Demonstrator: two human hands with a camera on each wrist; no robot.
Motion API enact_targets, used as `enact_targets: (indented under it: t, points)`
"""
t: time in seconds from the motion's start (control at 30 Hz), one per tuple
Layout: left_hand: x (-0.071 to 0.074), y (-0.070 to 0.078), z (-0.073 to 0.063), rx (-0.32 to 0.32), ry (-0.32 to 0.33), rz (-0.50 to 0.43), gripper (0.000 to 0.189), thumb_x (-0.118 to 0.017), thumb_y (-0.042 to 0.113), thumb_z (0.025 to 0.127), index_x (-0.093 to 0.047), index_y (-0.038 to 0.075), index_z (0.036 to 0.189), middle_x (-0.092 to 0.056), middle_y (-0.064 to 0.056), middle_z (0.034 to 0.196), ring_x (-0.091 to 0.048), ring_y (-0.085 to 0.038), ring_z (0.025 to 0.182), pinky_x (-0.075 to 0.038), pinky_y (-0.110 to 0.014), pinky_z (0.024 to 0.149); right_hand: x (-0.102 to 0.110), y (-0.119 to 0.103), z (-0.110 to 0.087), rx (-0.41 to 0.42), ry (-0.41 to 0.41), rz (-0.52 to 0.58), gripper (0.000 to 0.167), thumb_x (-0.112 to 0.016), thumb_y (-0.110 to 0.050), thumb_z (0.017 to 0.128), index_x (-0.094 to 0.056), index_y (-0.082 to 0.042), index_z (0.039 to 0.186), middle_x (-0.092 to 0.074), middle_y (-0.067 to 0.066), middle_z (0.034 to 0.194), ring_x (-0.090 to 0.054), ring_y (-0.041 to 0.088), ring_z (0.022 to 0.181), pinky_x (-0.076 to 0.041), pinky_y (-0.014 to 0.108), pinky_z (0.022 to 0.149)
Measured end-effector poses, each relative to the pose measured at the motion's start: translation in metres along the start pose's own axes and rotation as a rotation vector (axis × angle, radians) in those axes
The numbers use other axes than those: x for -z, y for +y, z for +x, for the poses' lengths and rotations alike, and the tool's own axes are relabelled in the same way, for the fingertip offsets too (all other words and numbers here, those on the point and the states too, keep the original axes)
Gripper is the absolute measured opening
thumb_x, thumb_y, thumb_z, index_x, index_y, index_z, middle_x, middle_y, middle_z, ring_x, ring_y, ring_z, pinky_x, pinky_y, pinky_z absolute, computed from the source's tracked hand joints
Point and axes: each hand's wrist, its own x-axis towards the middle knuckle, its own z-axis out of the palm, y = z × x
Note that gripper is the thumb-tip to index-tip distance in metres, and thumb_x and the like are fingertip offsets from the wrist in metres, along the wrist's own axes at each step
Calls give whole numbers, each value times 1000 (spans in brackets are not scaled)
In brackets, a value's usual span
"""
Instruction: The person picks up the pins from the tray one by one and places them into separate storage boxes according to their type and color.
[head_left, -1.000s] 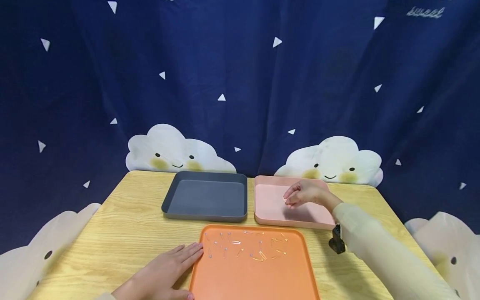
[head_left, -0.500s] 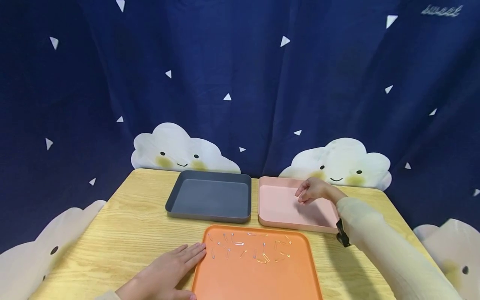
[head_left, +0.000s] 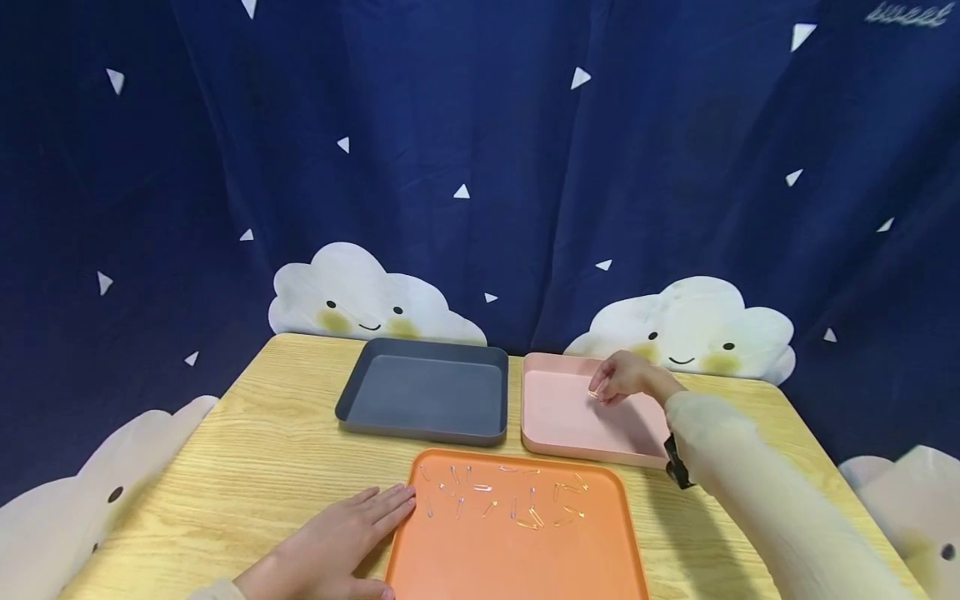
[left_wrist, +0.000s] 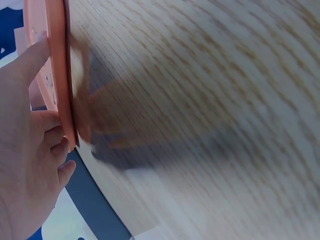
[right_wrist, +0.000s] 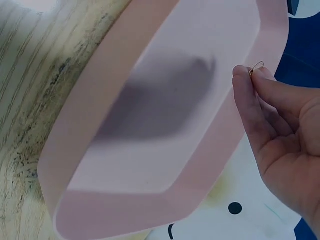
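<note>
1. Curtain (head_left: 420,150), behind the orange tray (head_left: 510,558).
2. Worktop (head_left: 247,450), beneath it.
3. Grey tray (head_left: 427,396), beyond it, left.
4. Pink tray (head_left: 558,408), beyond it, right, partly blocked by the right grip (head_left: 626,377).
5. Left grip (head_left: 330,533): fingers extended, touching the orange tray's left edge.
6. Right grip: pinching a gold pin (right_wrist: 259,65) over the pink tray.
7. Other pins (head_left: 482,487), across the orange tray's far half.

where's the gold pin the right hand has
In the right wrist view, the gold pin is at upper right, pinched by the right hand above the pink tray.
</note>
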Motion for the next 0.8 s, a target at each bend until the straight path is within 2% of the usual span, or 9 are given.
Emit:
enact_targets:
  t: [0.13,0.37,0.8]
  points:
    - [0,0,0,2,-7,-16,89,-35,74,89,-44,4,143,-47,-11,148,-49,-23,134,-46,-38,104,-3,1,3,-28,11,-63,22,-63,11,79,-63,17,100,-65,1,70,-65,9,66,-61,38,77]
    - [4,0,2,17,-57,-50,90,-33,74,89,-40,4,145,-44,-10,150,-47,-23,136,-45,-39,106,-3,0,10,-50,-2,-153,21,-63,13,77,-65,15,97,-63,1,70,-64,8,65,-61,34,73]
    - [2,0,1,8,-51,-32,90,-33,74,89,-41,4,144,-45,-11,150,-47,-23,136,-46,-38,106,-6,-4,14,-51,5,-277,13,-65,5,82,-69,9,94,-68,5,73,-62,9,65,-61,31,70]
